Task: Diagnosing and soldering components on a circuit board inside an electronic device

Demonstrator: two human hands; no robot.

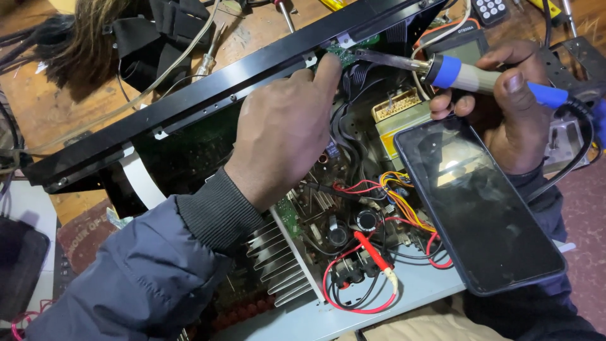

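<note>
Soldering iron [480, 77], blue-collared with grey grip, gripped upper right in curled right hand [505, 107]; metal tip crossing toward green circuit board [344, 52], mostly hidden. Left hand [284, 129] at centre, loosely closed, forefinger pressed on black frame [189, 104]. Ribbed heatsink [281, 259] below; glossy dark phone [476, 205] lower right.

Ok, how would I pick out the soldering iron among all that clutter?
Start at the big open amplifier chassis with its wires and finned heat sink. Above the dark smartphone lying on its right side, the right hand grips the soldering iron. It is the only tool with a blue-and-grey handle, and its metal tip points left toward the left hand.
</note>
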